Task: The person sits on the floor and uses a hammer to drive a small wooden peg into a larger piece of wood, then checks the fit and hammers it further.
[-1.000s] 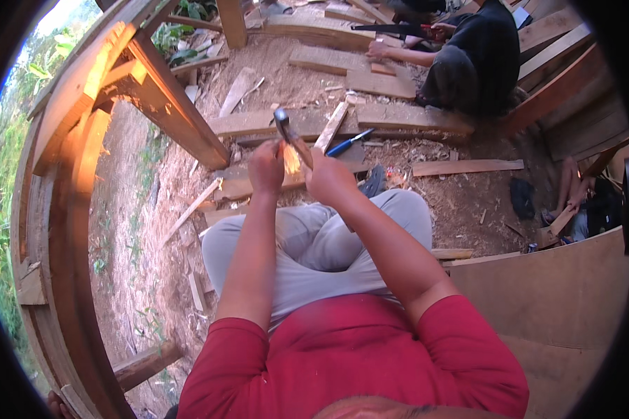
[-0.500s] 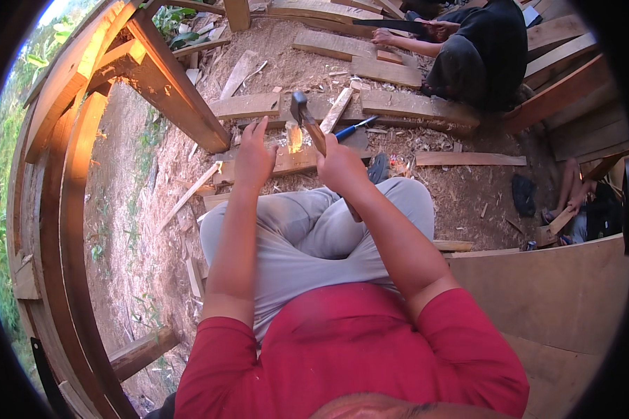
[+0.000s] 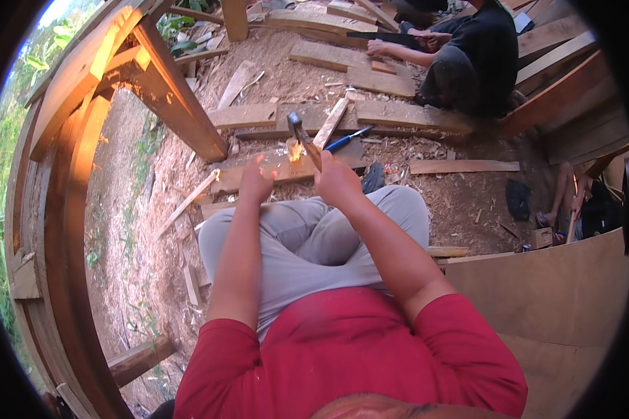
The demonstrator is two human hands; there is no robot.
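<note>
I sit with grey-trousered knees drawn up over bare earth. My right hand (image 3: 337, 183) is shut on the wooden handle of a hammer (image 3: 302, 137), whose dark metal head points up and away from me. My left hand (image 3: 256, 183) rests on a wooden plank (image 3: 244, 176) lying across the ground in front of my knees, fingers bent, gripping nothing that I can make out. A small sunlit piece of wood (image 3: 295, 150) stands on the plank just below the hammer head. A blue-handled tool (image 3: 348, 138) lies beyond the plank.
Several planks (image 3: 244, 115) and offcuts lie on sawdust-strewn dirt. A slanted timber frame (image 3: 171, 91) rises on the left. A person in black (image 3: 468, 59) crouches at the far right working on boards. A plywood sheet (image 3: 552, 293) stands at my right.
The hammer head has swung away from my hands and now points farther forward. My left hand has let go of the hammer area and dropped onto the plank.
</note>
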